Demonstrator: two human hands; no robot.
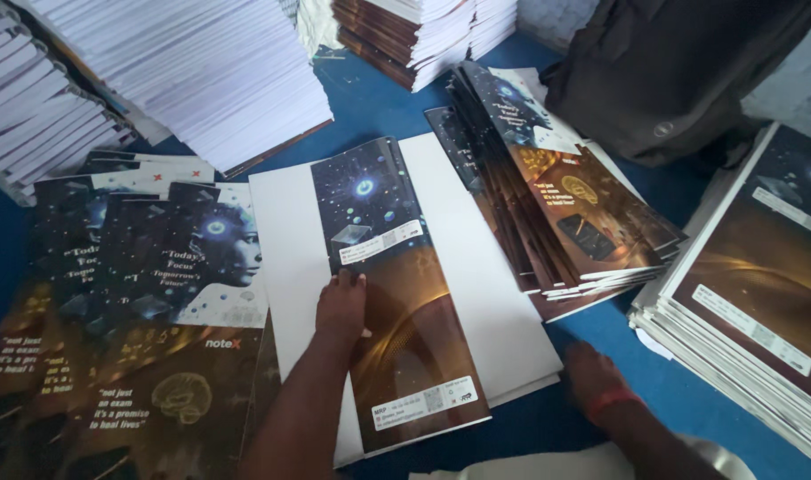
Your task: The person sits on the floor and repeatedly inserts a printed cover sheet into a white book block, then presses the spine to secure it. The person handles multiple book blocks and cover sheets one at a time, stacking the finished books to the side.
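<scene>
The blue table (370,98) was crowded with white paper stacks (201,71). A white sheet pile (477,258) lay at its centre, a folded dark cover (392,293) laid lengthwise upon it. The left hand (341,307) was pressed flat, fingers extended, on the cover's left edge, apparently for alignment. The right hand (592,382) rested beyond the pile's right corner; its grip could not be determined. Fanned covers (557,196) flanked the pile.

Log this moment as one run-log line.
left hand: flat on folded cover sheet | right hand: resting on blue floor, empty | sheet over white pages
</scene>
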